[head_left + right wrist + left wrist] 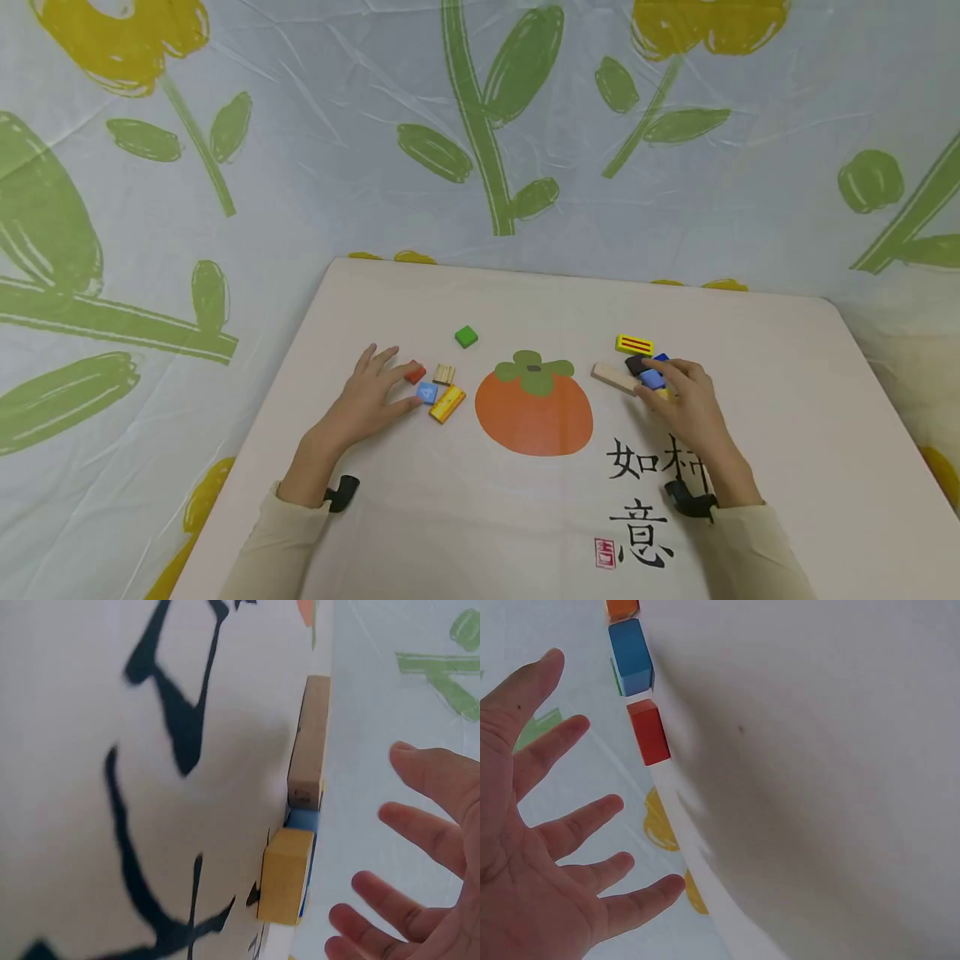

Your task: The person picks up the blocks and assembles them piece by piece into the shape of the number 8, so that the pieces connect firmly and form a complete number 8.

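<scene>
My left hand [365, 402] hovers with spread fingers beside a red block [649, 733] and a blue block [427, 393] marked with a light figure. Close by lie a striped wooden block [444, 374] and an orange-yellow block [447, 403]. On the right, my other hand [696, 408] hangs over a small cluster, its fingers apart and holding nothing. That cluster has a plain wooden bar [310, 742], a yellow block [285, 877], a black piece [637, 364], a blue block [651, 380] and a yellow block with red stripes [635, 343]. Fingers partly cover the cluster in the head view.
A green block [467, 337] lies farther back, between the two groups. The pale table mat [465, 517] carries a printed persimmon [534, 412] and black characters [641, 533]. Behind the table's far edge hangs a flowered cloth [315, 167].
</scene>
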Tool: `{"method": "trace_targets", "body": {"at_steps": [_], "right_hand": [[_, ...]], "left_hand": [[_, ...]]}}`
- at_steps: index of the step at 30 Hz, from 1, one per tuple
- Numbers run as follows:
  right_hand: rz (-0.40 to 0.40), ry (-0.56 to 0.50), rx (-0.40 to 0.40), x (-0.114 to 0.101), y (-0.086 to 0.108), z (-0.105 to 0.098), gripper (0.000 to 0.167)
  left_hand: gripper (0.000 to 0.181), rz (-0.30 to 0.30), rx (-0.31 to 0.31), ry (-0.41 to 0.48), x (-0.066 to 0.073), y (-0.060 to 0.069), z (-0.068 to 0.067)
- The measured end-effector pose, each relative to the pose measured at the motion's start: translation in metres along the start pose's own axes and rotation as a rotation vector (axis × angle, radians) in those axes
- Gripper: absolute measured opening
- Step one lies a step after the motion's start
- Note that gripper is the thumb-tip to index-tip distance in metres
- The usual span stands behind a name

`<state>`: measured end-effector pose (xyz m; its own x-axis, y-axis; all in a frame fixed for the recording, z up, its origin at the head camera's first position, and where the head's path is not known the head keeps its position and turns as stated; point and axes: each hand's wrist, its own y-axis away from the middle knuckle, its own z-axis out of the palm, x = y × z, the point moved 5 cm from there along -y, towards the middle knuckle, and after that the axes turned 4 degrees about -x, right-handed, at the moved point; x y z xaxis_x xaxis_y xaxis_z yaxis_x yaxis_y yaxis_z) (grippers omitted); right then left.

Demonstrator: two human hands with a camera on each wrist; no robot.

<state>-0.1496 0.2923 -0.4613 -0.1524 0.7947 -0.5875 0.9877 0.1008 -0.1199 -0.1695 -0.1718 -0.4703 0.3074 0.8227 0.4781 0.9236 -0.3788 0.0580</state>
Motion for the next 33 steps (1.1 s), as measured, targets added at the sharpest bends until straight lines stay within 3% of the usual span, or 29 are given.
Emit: {"method": "trace_targets", "body": {"at_steps": [13,33], "right_hand": [[0.087,0.058,-0.092,0.002,-0.009,0.013,0.037],[0.111,0.104,-0.096,0.009,-0.013,0.018,0.035]], "left_hand": [[0.046,0.009,-0.042,-0.001,-0.003,-0.006,0.009],[0.043,-0.004,-0.058,-0.078,-0.004,-0.008,0.013]]}}
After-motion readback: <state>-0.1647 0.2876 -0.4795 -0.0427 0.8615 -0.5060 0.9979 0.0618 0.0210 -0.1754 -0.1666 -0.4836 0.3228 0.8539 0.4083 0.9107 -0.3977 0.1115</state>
